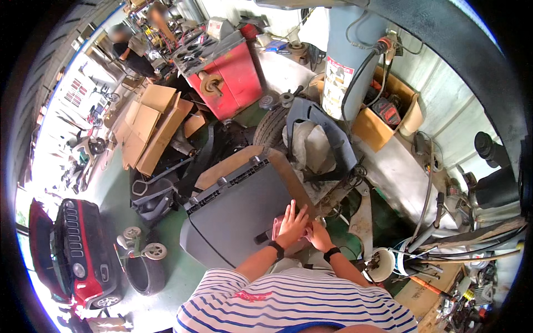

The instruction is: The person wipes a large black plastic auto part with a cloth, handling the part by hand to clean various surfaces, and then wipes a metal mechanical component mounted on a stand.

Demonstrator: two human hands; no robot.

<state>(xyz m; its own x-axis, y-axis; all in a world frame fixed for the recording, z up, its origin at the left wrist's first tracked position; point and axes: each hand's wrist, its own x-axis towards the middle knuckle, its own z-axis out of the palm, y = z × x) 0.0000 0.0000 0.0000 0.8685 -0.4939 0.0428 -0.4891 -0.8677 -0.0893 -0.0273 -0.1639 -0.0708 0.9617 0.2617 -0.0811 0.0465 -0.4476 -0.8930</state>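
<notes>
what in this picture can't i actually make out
All in the head view:
Reddish item: partly covered by the left hand, so its full shape is hidden.
Right hand: too small to tell whether it grips anything.
Tyre: partly hidden by the grey plastic part.
Jumbled parts, lower right: too small to identify.

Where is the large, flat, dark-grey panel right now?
In the head view, the large, flat, dark-grey panel lies just left of and below centre, over a flat brown board, with the person's left hand at its lower right side.
</notes>
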